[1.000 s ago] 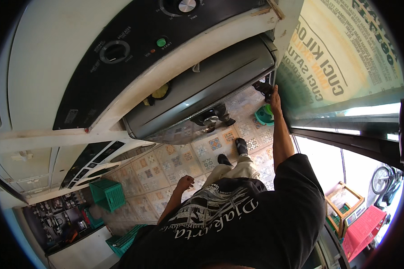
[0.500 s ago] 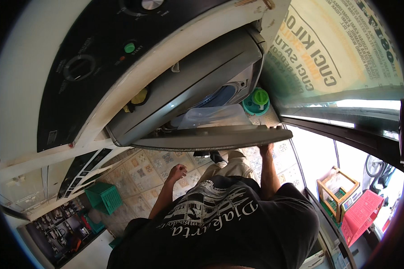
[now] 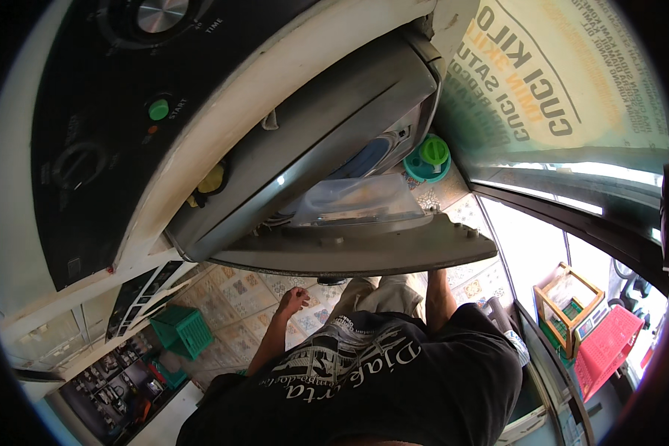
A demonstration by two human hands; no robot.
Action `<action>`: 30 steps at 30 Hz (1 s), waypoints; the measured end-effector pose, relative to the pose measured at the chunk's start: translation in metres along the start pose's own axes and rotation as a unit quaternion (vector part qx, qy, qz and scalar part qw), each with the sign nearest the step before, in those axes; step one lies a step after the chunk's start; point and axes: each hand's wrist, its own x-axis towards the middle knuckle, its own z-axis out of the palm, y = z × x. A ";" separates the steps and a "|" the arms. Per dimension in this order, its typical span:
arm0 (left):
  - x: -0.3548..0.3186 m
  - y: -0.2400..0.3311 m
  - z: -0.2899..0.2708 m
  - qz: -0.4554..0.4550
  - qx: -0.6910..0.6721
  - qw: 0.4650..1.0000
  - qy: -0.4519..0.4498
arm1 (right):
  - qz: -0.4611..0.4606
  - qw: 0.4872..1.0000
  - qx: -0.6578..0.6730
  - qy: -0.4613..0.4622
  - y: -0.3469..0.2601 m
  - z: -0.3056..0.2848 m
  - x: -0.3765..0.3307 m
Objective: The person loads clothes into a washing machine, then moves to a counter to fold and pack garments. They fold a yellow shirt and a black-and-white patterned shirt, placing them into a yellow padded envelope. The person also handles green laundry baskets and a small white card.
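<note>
Item: dryer door, grey, standing open across the centre of the frame, its clear bulging window on the upper side. Lies just above the right forearm and up and to the right of the left hand.

Left hand: below the door, left of centre, apart from it; fingers loosely bent, partly open, nothing seen in the grasp.

Right hand: hidden by the door; forearm runs up to the door's lower edge, right of centre. Its opening and hold cannot be told.

Machine: grey front at upper centre, round opening partly visible beyond the door; black control panel with green button at upper left.

Also present: teal basin with a bright green object in it, above the door's right part; patterned tile floor below the door; green basket at lower left; wooden frame and pink basket at lower right.
</note>
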 end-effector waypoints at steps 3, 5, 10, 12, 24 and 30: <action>-0.005 -0.010 0.010 -0.020 -0.015 1.000 0.004 | 0.007 0.999 0.032 0.011 -0.030 0.015 0.030; -0.006 -0.009 0.015 -0.022 -0.021 0.999 0.014 | 0.013 0.998 0.060 0.017 -0.050 0.032 0.049; -0.009 -0.012 0.022 0.006 -0.037 0.999 0.022 | 0.058 0.987 0.145 0.042 -0.118 0.127 0.104; -0.009 -0.014 0.010 0.047 -0.002 0.999 0.020 | 0.111 0.972 0.194 0.076 -0.151 0.166 0.144; -0.015 -0.003 0.000 0.034 0.047 0.996 0.064 | -0.057 0.929 0.262 -0.254 -0.178 0.115 0.098; -0.027 0.031 -0.004 0.076 0.012 0.993 0.090 | -0.052 0.939 0.186 -0.284 -0.164 0.084 0.041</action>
